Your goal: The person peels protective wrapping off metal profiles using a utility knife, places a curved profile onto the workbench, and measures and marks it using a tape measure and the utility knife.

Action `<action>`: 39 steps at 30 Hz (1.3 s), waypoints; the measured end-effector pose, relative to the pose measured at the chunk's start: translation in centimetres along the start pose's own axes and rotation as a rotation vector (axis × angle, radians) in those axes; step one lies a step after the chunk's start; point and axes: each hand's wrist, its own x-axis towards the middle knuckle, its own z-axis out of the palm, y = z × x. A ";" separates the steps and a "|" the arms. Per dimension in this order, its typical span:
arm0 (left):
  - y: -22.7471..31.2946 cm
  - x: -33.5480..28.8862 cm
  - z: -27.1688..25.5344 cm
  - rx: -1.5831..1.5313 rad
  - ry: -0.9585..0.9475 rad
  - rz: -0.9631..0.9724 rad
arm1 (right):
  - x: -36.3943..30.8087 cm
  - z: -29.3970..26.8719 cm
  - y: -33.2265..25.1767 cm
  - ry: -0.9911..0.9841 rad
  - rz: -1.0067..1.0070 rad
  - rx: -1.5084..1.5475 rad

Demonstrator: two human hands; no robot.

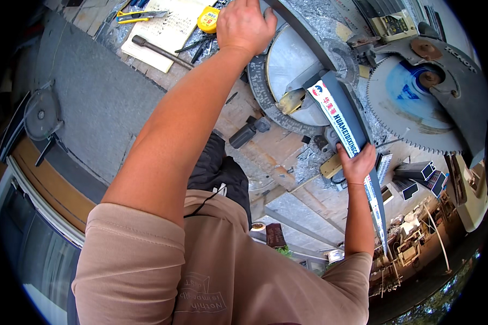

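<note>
My right hand is closed around a long grey metal profile covered partly by white printed film. One end of the profile lies on the round table of a miter saw; the other end runs back past my right forearm. At the top edge, my left hand is beside the saw's dark fence, thumb stretched toward it. Its other fingers are mostly cut off, so its grip is unclear. A yellow tape measure sits just left of that hand. A small offcut lies on the saw table.
The large toothed saw blade stands at the right of the profile. A notebook, a utility knife and a metal rod lie at upper left. Cut profile pieces are stacked at right. Metal shavings litter the bench.
</note>
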 end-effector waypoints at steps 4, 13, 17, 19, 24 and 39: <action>0.0 0.0 0.1 -0.011 0.034 0.017 | 0.1 -0.1 0.0 -0.004 -0.007 -0.015; 0.1 0.1 -0.1 -0.031 0.037 0.025 | 0.2 -0.2 -0.2 -0.033 0.031 -0.012; 0.3 -0.2 -0.1 -0.033 0.054 0.024 | 0.0 -0.3 -0.2 -0.059 0.053 -0.036; 0.2 -0.3 0.0 -0.020 0.051 0.027 | -0.1 -0.3 -0.3 -0.062 0.062 -0.037; -0.3 -0.4 0.2 0.008 0.083 0.045 | -0.1 -0.1 -0.2 -0.038 0.036 -0.018; -0.3 -6.9 -2.2 -0.291 0.225 0.188 | -0.6 -0.2 -0.3 -0.030 0.102 -0.011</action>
